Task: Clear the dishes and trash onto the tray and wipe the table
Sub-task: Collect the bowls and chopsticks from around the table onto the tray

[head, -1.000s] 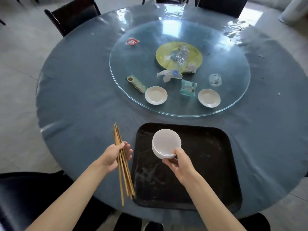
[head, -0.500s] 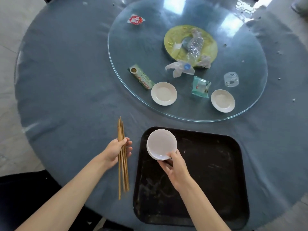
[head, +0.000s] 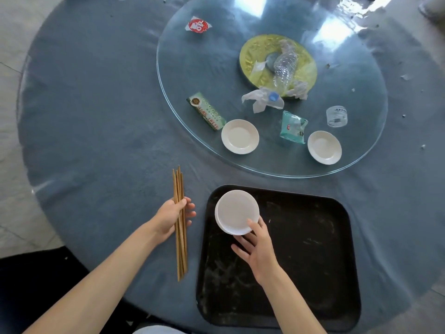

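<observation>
**Both hands hold dishes at the near edge of the tray**

Gripping a bundle of chopsticks (head: 179, 222), the left hand (head: 171, 218) has its fingers curled around their middle, so they stay together as one bundle and do not roll away on the table (head: 101, 131). It is just left of the black tray (head: 313, 261), above the blue cloth. The right hand (head: 258, 251) holds a stack of white bowls (head: 237, 212) over the far left corner of the tray: the thumb lies on the rim and the fingers go under it. I cannot tell if the stack already touches the tray. I think the corner is chosen to leave room for the other dishes.

The task is only at its beginning, in my judgement. On the glass turntable (head: 192, 75) remain two small white plates (head: 240, 136), a crushed plastic bottle (head: 284, 68), a green packet (head: 293, 127), a long green wrapper (head: 206, 111), a red lid (head: 198, 25), a crumpled tissue (head: 256, 98) and a clear small cup (head: 336, 116). Small crumbs lie on the cloth at the right, so wiping is not yet done.
</observation>
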A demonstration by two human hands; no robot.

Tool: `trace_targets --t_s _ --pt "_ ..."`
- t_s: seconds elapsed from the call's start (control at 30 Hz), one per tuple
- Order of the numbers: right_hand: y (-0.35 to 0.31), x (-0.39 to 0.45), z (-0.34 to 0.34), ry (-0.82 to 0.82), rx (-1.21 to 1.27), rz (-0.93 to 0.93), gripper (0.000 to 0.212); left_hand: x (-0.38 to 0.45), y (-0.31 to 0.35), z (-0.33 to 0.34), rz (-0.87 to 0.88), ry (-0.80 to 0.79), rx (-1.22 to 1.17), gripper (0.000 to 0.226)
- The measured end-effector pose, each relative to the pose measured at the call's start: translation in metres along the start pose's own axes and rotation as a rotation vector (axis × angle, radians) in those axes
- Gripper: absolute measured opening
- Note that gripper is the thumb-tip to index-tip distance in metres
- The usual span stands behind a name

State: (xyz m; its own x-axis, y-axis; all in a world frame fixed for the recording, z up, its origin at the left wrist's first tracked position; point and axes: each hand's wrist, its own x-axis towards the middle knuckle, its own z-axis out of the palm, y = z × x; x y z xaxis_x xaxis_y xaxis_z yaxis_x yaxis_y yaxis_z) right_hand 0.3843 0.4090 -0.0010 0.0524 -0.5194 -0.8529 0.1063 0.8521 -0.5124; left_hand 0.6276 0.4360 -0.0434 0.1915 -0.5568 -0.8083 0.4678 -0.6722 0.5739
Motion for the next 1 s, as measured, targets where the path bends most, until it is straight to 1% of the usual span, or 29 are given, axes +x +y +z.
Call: trace_targets --t_s 0.1,0.2,0.27,0.33,0.43,0.53,0.6,0.63,0.67,0.73,0.77,0.8,0.87,0.9,0.93,1.0 --pt "-0.002 -0.008 -0.010 0.105 -0.059 -0.109 0.061 -0.018 0.005 0.008 0.085 -0.026 0.043 0.020" --pt "-0.005 -0.019 -0.019 0.195 -0.192 -0.320 0.056 -0.045 0.012 0.024 0.209 -0.063 0.106 0.020" --pt "-0.008 -0.030 -0.023 0.211 -0.304 -0.462 0.054 -0.069 0.017 0.038 0.316 -0.100 0.161 0.019" --pt "-0.014 -0.043 -0.025 0.155 -0.405 -0.596 0.053 -0.091 0.016 0.053 0.413 -0.158 0.250 0.018" --pt "-0.024 -0.068 -0.020 -0.009 -0.527 -0.772 0.050 -0.113 0.007 0.073 0.531 -0.276 0.391 0.016" --pt "-0.030 -0.090 -0.017 -0.159 -0.614 -0.954 0.056 -0.134 -0.005 0.091 0.692 -0.406 0.571 0.024" --pt "-0.032 -0.102 -0.019 -0.264 -0.556 -0.991 0.061 -0.148 -0.014 0.106 0.784 -0.460 0.646 0.023" --pt "-0.032 -0.107 -0.021 -0.294 -0.504 -0.987 0.059 -0.153 -0.020 0.112 0.825 -0.481 0.658 0.023" --pt "-0.032 -0.111 -0.022 -0.301 -0.463 -0.987 0.050 -0.156 -0.025 0.118 0.860 -0.495 0.663 0.025" --pt "-0.028 -0.113 -0.026 -0.247 -0.444 -1.032 0.029 -0.152 -0.039 0.125 0.890 -0.501 0.715 0.027" --pt "-0.025 -0.112 -0.028 -0.217 -0.447 -1.059 0.028 -0.148 -0.049 0.130 0.903 -0.486 0.737 0.026" --pt "-0.020 -0.111 -0.030 -0.198 -0.450 -1.087 0.033 -0.145 -0.059 0.133 0.923 -0.461 0.729 0.025" --pt "-0.011 -0.110 -0.033 -0.187 -0.439 -1.105 0.034 -0.143 -0.079 0.143 0.951 -0.348 0.625 0.023" --pt "-0.006 -0.109 -0.033 -0.187 -0.432 -1.095 0.031 -0.147 -0.087 0.148 0.915 -0.304 0.546 0.021" --pt "0.000 -0.107 -0.035 -0.177 -0.425 -1.085 0.027 -0.143 -0.095 0.152 0.886 -0.291 0.467 0.022" --pt "0.009 -0.100 -0.037 -0.142 -0.411 -1.072 0.021 -0.136 -0.109 0.155 0.807 -0.329 0.369 0.033"
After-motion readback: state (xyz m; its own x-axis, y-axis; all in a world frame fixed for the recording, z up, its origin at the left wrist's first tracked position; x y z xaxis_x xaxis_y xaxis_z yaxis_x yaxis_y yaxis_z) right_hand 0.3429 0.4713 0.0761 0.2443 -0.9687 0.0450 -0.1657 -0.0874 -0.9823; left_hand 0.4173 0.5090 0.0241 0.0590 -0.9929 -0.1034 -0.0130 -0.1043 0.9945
